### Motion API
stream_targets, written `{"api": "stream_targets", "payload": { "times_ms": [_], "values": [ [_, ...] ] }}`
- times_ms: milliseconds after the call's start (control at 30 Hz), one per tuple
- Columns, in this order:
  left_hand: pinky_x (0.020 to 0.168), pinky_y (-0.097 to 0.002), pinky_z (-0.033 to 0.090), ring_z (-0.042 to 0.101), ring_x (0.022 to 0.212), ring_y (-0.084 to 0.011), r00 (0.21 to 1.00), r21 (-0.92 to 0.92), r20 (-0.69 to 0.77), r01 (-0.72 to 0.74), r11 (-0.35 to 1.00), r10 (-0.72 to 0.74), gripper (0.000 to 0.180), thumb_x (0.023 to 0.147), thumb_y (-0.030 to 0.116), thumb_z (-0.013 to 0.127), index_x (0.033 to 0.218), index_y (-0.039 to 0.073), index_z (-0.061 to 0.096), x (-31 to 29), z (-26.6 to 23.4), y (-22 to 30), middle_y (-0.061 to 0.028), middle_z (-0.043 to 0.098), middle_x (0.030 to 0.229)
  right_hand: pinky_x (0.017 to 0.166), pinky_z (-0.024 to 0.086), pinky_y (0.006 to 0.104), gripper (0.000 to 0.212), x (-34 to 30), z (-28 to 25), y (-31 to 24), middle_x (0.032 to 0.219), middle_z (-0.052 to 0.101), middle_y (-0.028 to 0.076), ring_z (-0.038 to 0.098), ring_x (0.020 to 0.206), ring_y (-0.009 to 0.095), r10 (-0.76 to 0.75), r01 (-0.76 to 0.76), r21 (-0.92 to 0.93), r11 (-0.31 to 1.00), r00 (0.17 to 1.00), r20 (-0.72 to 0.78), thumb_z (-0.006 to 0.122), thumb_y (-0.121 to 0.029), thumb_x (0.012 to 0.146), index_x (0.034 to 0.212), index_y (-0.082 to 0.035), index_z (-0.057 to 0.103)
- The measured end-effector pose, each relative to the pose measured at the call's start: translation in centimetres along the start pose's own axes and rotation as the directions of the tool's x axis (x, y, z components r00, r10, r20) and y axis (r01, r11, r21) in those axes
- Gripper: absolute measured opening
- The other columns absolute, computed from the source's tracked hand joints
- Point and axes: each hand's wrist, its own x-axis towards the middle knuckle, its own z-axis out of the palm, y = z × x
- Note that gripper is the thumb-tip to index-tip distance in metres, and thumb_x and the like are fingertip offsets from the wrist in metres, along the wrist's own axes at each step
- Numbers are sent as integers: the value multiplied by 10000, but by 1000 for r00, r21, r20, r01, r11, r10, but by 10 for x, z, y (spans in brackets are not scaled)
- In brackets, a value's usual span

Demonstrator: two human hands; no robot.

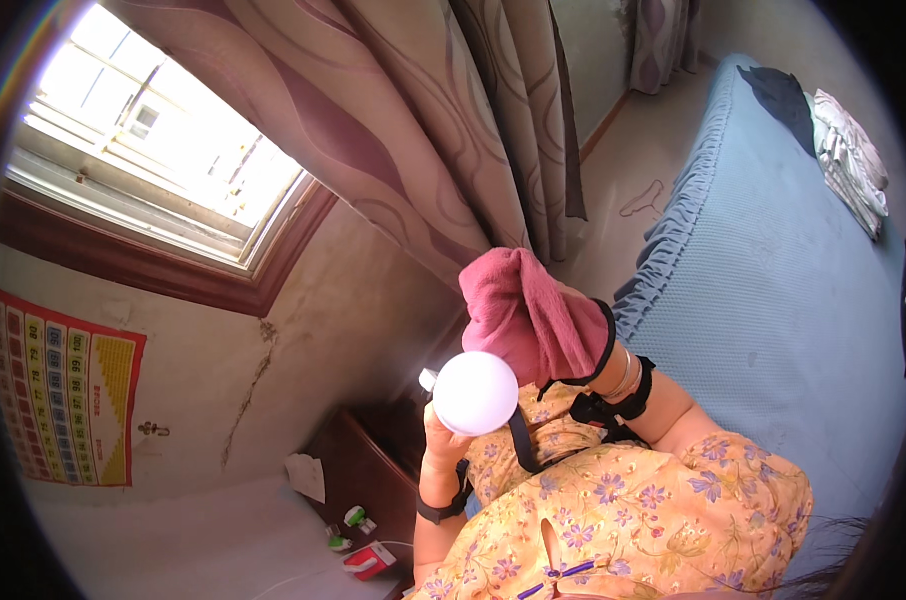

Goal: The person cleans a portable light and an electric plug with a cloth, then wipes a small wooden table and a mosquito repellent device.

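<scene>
Left hand [439,432]: I see it closed around the base of the white globe lamp [475,393], lifting it chest-high so the round face is easy to reach.
Right hand [563,335]: hidden under the pink cloth [526,310], which it presses onto the globe's upper side; fingers bunch the fabric.
Surroundings: dark nightstand [368,465] below, blue bed [773,290] at right, curtain [423,120] behind.

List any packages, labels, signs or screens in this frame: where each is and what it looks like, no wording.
Wall chart: on the wall below the window, left; rectangular, red border, grid of coloured cells plus a yellow block.
Small carton: on the dark wooden bedside table, bottom centre; red and white box.
Two small containers: beside the carton; green and white, details too small.
No screens visible.
</scene>
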Motion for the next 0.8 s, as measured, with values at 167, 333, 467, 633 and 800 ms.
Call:
{"api": "stream_targets", "payload": {
  "times_ms": [167,333,467,633,800],
  "values": [
    [756,-286,479,633,829,-178,988,234,-148,72,969,-38,396,707,46,709,1071,-23,569,6,3,4,-101,652,942,932,347,296,461,-13,17,-3,1103,513,97,482,1022,163,-71,261,-663,702,952,299,542,-356,885,1190,-16,484],
    [582,-320,473,598,659,-268,991,642,-39,-76,763,131,402,667,132,724,1004,-13,561,18,-4,22,-125,577,749,837,391,233,362,-4,4,15,998,559,36,502,924,94,-90,176,-604,778,981,169,497,-314,916,1083,5,537],
    [475,-352,404,514,549,-294,969,823,49,-176,540,242,411,644,228,738,944,5,568,21,-2,32,-111,485,660,759,454,219,315,-3,-3,18,927,611,71,570,835,98,-13,28,-228,973,997,70,454,-285,930,1011,-5,575],
    [598,-366,483,588,692,-363,969,711,-194,30,702,155,509,681,182,745,1084,-9,501,30,26,38,-187,592,813,788,446,242,396,3,-24,53,1044,555,81,539,918,144,1,31,-293,956,994,110,511,-292,904,1178,-18,430],
    [508,-212,398,466,558,-67,879,0,-242,423,906,-410,302,886,174,555,1127,7,481,45,24,48,-3,542,688,891,397,260,554,-5,-30,74,1218,470,102,465,1102,153,-191,262,-695,669,965,180,395,-355,953,1363,-12,250]
  ]
}}
